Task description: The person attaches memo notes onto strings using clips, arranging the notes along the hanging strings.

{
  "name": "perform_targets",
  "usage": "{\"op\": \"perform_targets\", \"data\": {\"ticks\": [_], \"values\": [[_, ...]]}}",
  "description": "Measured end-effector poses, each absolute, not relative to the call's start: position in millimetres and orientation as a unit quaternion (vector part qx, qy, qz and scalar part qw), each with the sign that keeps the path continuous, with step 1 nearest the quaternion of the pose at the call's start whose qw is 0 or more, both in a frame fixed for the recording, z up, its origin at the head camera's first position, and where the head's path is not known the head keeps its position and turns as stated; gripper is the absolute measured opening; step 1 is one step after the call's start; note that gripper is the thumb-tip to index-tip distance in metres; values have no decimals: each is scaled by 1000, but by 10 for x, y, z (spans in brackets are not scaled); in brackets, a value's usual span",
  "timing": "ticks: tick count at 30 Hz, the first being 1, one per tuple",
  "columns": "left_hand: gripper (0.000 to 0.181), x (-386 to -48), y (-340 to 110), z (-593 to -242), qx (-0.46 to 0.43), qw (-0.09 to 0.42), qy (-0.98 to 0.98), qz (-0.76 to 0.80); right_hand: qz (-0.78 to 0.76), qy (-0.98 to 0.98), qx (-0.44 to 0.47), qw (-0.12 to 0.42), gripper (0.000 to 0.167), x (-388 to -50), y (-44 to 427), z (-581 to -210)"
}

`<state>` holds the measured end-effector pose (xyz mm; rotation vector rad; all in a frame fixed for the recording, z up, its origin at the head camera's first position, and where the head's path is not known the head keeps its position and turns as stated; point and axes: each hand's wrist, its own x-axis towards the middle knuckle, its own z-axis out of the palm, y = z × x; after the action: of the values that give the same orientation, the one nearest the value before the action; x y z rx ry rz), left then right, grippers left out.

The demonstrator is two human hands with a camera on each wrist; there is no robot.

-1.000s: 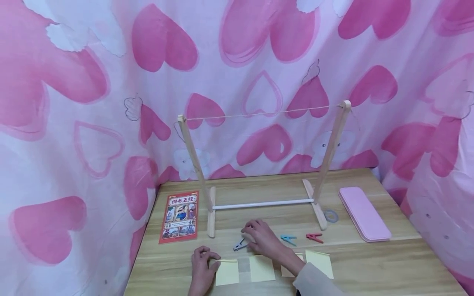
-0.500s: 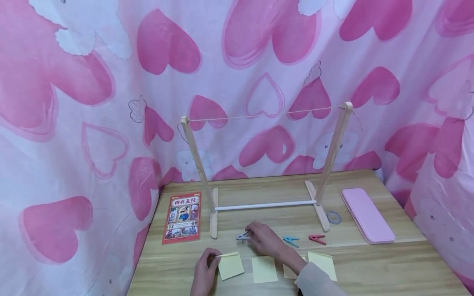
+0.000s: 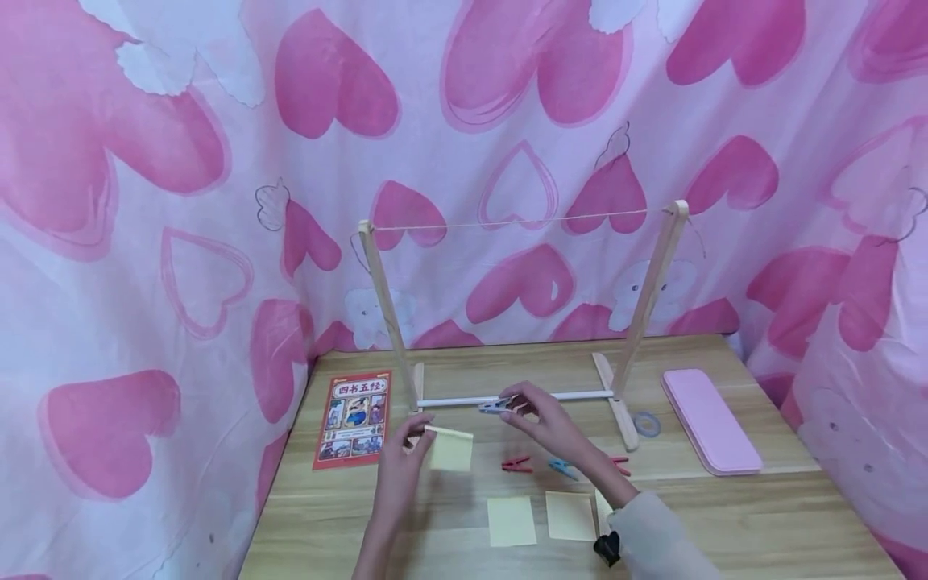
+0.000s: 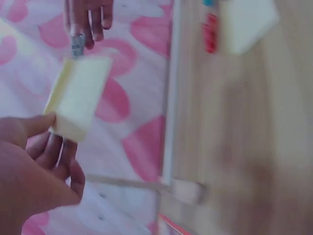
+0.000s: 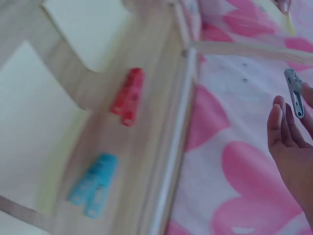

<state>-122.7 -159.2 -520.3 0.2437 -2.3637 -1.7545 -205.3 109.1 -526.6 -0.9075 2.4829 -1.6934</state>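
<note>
In the head view my left hand (image 3: 400, 467) pinches a pale yellow sticky note (image 3: 451, 451) by its upper left corner, raised off the table. A folded strip runs along the note's top edge, clearer in the left wrist view (image 4: 80, 100). My right hand (image 3: 548, 423) holds a grey-blue clothespin (image 3: 495, 408) between thumb and fingers, to the right of and above the note. The clothespin (image 5: 294, 92) looks closed in the right wrist view. Note and clothespin appear apart in the head view. Both hands are in front of a wooden rack (image 3: 384, 298) with a string (image 3: 507, 224) across its top.
A red clothespin (image 3: 516, 465), a blue clothespin (image 3: 561, 469) and another red one (image 3: 619, 462) lie on the table (image 3: 725, 524). More sticky notes (image 3: 511, 521) lie nearer me. A booklet (image 3: 353, 420), a tape roll (image 3: 648, 424) and a pink case (image 3: 712, 420) lie around the rack.
My left hand has lifted the sticky note off the table. The right hand has picked up the grey-blue clothespin and risen, uncovering a red clothespin on the table.
</note>
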Motion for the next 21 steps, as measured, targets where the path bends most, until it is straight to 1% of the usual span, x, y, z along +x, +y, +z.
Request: {"op": "perform_targets", "data": {"ticks": [5, 9, 12, 15, 21], "values": [[19, -1354, -1486, -4897, 120, 111, -755, -636, -547, 782, -299, -20, 32, -2072, 1186, -4957], [22, -1488, -1412, -4615, 109, 123, -714, -681, -552, 775, -307, -26, 38, -2084, 1247, -4639], [25, -1615, -1368, -4412, 93, 140, -689, -705, -568, 767, -296, -26, 44, -2111, 1298, -4353], [27, -1740, -1340, -4228, 82, 164, -673, -716, -584, 760, -286, -27, 44, -2168, 1337, -4040], [26, -1884, -1341, -3966, 59, 215, -666, -712, -584, 751, -307, -41, 33, -2282, 1367, -3367]]}}
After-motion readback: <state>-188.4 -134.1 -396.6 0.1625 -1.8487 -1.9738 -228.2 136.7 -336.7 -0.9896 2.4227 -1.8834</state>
